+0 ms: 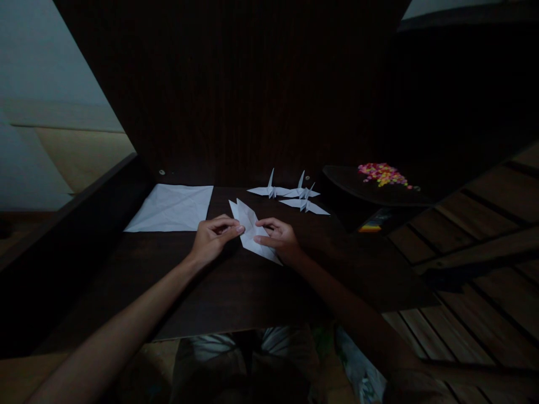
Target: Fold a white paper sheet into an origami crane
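The dark back panel (252, 84) rises behind your desk (210, 303), whose front edge runs just above your knees. Off the desk's back right corner, a curved shelf (343, 185) juts out. A creased white sheet (172, 207) lies flat in the back left corner, one side along the back edge.

Between the desk's left and right edges, nearer the back edge than the front, you have the folded paper (251, 233), tilted, two points up and away from you. Whether its lower tip touches the desk, you can't tell from here. Your left hand (213, 238) pinches its left side between thumb and fingers; your right hand (280, 238) pinches its right side, thumb across the near face. Expect it to be very light, stiff along the creases, softer between, and easy to tear or crumple; take it by the layered edges with fingertip pressure, sparing the thin points.

Three white paper cranes (269, 191) stand by the back edge, right of the middle, the nearest slightly forward. Smallest are the pink and yellow bits (383, 174), heaped on the shelf.
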`<action>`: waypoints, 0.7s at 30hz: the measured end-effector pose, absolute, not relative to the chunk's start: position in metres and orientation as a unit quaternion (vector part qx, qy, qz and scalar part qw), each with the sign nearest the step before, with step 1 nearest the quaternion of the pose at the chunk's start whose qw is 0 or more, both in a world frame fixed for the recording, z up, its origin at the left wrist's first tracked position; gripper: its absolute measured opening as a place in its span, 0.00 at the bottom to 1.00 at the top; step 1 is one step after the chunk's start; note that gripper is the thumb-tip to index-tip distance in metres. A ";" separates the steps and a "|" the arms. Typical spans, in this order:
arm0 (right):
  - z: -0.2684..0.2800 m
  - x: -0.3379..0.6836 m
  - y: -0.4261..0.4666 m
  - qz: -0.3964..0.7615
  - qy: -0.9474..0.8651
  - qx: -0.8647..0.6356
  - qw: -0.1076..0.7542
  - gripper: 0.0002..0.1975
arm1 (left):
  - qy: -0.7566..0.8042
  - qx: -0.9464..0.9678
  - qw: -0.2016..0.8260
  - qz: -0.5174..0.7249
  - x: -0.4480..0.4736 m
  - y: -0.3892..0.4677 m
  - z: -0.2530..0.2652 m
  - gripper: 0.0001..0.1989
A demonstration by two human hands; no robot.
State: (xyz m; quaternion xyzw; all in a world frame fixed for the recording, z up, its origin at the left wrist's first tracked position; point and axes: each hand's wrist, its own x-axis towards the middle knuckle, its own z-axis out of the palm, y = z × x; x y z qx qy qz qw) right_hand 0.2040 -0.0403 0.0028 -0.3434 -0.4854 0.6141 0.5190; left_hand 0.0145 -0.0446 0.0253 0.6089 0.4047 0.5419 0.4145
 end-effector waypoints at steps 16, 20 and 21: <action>0.004 0.202 -0.041 0.571 -0.513 -0.343 0.541 0.21 | 0.405 0.614 0.430 0.524 0.015 -0.045 0.031 0.09; 0.003 0.202 -0.041 0.588 -0.502 -0.350 0.529 0.21 | 0.397 0.626 0.434 0.512 0.013 -0.044 0.029 0.08; 0.003 0.202 -0.041 0.591 -0.500 -0.350 0.527 0.21 | 0.397 0.627 0.434 0.511 0.013 -0.044 0.029 0.08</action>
